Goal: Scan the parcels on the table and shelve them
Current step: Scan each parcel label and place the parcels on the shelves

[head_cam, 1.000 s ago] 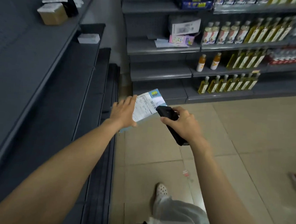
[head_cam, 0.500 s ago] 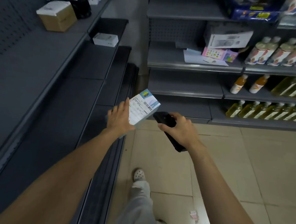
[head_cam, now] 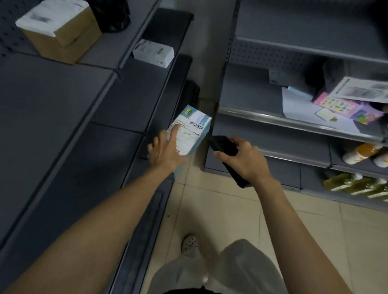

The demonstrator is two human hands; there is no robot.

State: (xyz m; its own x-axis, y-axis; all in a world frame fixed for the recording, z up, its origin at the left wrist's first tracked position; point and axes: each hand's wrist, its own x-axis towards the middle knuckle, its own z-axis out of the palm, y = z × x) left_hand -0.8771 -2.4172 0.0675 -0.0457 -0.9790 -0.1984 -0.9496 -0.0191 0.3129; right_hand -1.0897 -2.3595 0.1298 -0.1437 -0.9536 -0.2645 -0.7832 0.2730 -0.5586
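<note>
Left grip (head_cam: 165, 152) clasps the near end of the blue-and-white parcel (head_cam: 190, 133), held in the air beside the grey shelving (head_cam: 53, 127) on the left. Right grip (head_cam: 244, 159) is closed round the black scanner (head_cam: 225, 146), just right of the parcel. Likely risks: the shelving's front lip could catch the parcel and knock it loose; 1 finger lying on the label may block the scanner's read.

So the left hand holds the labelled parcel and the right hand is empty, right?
No. The right hand is not empty: it grips a black scanner, as the head view shows. The left hand does hold the labelled parcel.
</note>
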